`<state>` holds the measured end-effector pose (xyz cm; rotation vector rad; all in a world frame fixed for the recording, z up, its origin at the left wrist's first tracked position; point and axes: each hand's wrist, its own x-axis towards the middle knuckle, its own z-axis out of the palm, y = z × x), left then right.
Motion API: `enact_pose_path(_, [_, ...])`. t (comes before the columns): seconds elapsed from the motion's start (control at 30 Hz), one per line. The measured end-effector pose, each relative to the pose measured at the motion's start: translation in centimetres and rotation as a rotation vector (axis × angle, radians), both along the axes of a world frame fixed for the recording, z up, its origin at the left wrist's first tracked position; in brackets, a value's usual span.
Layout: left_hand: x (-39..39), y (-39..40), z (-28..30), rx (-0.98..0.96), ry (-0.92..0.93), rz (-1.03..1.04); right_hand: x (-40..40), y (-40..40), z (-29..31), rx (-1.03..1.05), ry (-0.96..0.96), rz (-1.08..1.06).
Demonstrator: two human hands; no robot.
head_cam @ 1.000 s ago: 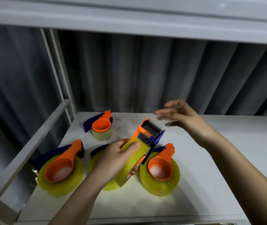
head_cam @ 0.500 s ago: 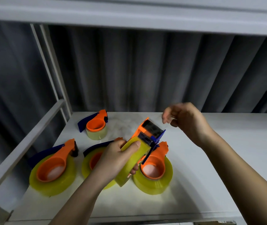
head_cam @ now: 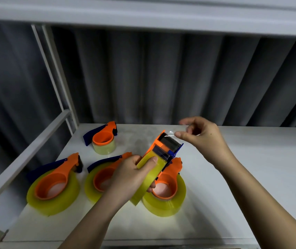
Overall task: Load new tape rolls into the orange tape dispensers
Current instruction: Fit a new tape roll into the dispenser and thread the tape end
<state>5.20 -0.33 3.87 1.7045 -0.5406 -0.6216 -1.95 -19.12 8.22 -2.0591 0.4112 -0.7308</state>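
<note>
Now your left hand [head_cam: 131, 178] grips the orange plastic dispenser with its yellow tape roll [head_cam: 158, 165] above the white counter's [head_cam: 251, 177] front-left part; your right hand [head_cam: 200, 136] pinches the clear tape end [head_cam: 170, 133].

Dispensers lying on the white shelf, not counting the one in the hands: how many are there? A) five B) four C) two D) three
B: one small-roll dispenser at the back and three big-roll dispensers in front lie on the shelf.
</note>
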Motion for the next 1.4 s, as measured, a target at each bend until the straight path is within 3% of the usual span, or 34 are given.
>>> enact_pose_path(0.33, [0.1, -0.5, -0.5, 0.042, -0.037, -0.016, -0.1, -0.6, 1.1, 0.046, 0.257, 0.08])
enact_pose_path(0.6, [0.2, -0.8, -0.5, 0.087, 0.022, -0.007, -0.2, 0.0, 1.7, -0.156, 0.325, 0.074])
enact_pose_path(0.73, [0.1, -0.6, -0.3, 0.107, -0.052, 0.007, -0.1, -0.1, 2.1, -0.109, 0.348, 0.102])
enact_pose_path(1.0, [0.2, -0.3, 0.7, 0.044, 0.125, -0.055, 0.0, -0.8, 2.2, 0.041, 0.35, 0.184])
enact_pose_path(1.4, [-0.1, 0.3, 0.9, -0.002, 0.187, -0.137, 0.0, -2.7, 2.7, 0.32, 0.363, 0.309])
